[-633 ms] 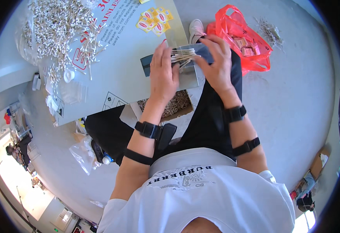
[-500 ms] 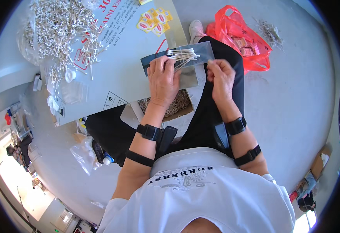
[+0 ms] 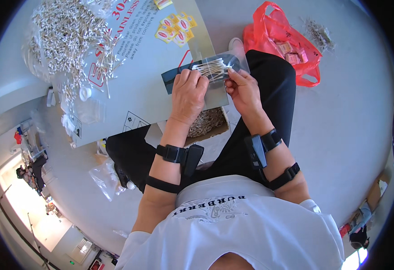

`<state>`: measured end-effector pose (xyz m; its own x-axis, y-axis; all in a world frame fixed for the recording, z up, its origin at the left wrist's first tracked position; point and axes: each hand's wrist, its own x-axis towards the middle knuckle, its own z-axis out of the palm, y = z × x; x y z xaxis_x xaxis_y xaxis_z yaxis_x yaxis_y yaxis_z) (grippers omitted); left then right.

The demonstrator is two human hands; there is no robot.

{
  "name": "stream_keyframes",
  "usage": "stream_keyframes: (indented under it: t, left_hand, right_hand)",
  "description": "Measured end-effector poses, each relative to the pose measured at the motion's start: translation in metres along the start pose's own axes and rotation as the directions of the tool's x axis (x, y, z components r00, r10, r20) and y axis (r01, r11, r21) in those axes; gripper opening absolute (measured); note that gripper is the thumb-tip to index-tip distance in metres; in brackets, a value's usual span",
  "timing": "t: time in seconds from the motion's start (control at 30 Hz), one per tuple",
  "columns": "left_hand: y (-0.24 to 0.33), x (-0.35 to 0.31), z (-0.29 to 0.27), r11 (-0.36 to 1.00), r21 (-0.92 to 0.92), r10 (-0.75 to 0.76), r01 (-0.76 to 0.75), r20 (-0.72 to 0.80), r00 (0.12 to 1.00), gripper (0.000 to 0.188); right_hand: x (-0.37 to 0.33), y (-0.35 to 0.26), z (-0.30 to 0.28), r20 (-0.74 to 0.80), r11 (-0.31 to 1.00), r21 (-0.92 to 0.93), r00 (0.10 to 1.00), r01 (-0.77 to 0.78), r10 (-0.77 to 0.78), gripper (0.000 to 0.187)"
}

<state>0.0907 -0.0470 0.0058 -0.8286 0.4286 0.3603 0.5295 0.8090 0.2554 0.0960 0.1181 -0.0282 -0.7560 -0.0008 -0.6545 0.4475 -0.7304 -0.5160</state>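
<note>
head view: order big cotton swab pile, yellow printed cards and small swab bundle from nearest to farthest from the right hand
1. Small swab bundle: just left of the right hand.
2. Yellow printed cards: upper middle, leftward.
3. Big cotton swab pile: far upper left.

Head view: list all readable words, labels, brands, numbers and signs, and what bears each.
White cloth shirt: dark lettering, readable, wording withheld.
Pale grey table: red and dark print, partly readable, wording withheld.
Small yellow square packets: red print, too small to read.
Red plastic bag: dark marks, too small.
</note>
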Motion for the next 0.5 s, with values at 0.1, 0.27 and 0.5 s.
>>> stream_keyframes:
  t: [0.1, 0.27, 0.5]
  left_hand:
    - [-0.005, 0.004, -0.003, 0.993, -0.025, 0.115, -0.114, 0.038, 0.993, 0.01]
    - [0.0, 0.002, 0.001, 0.999, -0.041, 0.026, -0.023, 0.066, 0.997, 0.013]
    - [0.008, -0.001, 0.001, 0.992, -0.102, -0.065, 0.07, 0.054, 0.996, 0.016]
  right_hand:
    - [0.004, 0.0, 0.0, -0.011, 0.997, -0.07, 0.999, 0.04, -0.041, 0.015]
    - [0.003, -0.001, -0.002, -0.021, 0.998, -0.065, 1.0, 0.019, -0.021, 0.014]
    - [-0.003, -0.004, 0.004, -0.062, 0.998, -0.065, 0.998, 0.025, -0.029, 0.011]
